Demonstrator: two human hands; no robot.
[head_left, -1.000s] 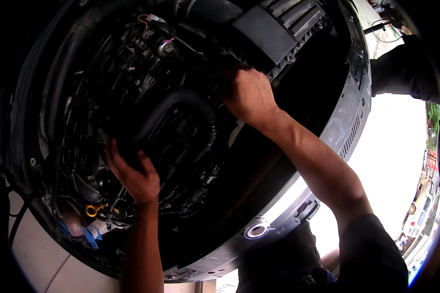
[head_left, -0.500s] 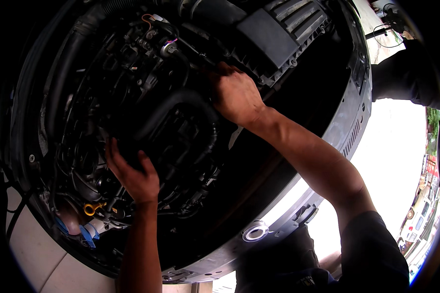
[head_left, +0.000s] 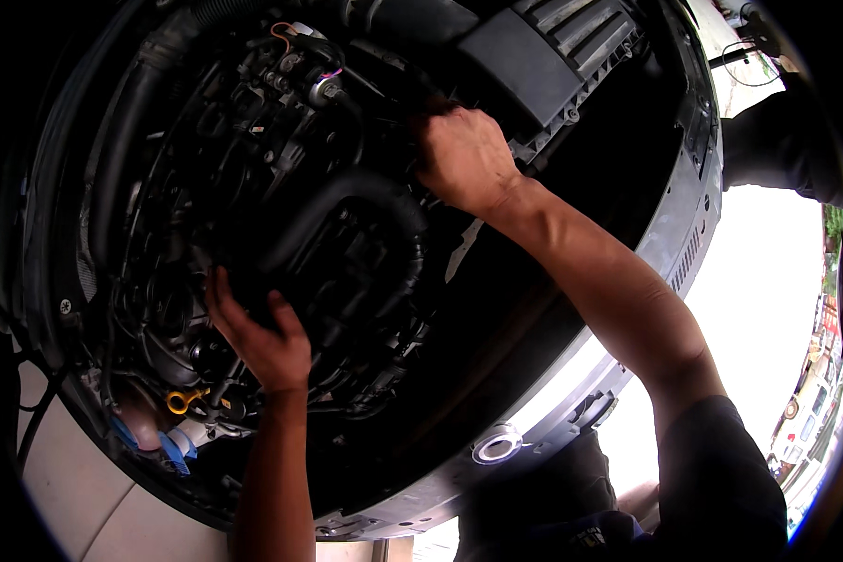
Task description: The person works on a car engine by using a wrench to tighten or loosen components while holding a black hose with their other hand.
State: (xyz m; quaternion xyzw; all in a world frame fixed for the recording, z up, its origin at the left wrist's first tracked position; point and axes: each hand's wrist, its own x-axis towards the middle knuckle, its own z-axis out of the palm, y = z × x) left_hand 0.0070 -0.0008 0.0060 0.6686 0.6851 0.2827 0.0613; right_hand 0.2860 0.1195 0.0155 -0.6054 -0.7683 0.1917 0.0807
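the curved black hose [head_left: 370, 187] lies in the middle of the engine bay, arching between the two hands. its left end is lost in shadow; its right side bends down toward the viewer and appears ribbed.

handling: judged by appearance, the hose is light and semi-stiff, springy rather than fragile, with a surface that may be slippery if oily. suitable hold: the smooth outer bend, with the thumb opposed to the fingers. avoid loading the thin wiring nearby.

left hand [head_left: 264, 339]: positioned just below the left side of the hose, over the engine [head_left: 281, 155]. the thumb stands apart from the fingers, and no part is seen clamped between them. contact with the dark parts beneath cannot be determined.

right hand [head_left: 470, 161]: positioned above and to the right of the hose, beside the ribbed black housing [head_left: 520, 70]. the fingers are curled downward; the tips are hidden, so whether they grip anything cannot be told.

surrounding parts: a silver round fitting [head_left: 326, 90] and an orange wire [head_left: 281, 36] at the top; a yellow ring handle [head_left: 180, 402] and a blue cap [head_left: 175, 453] at lower left; a white ring [head_left: 496, 444] on the grey front panel [head_left: 688, 248].

markings: no brand or label is legible. small pale lettering on the dark clothing [head_left: 543, 496] is too small to read.
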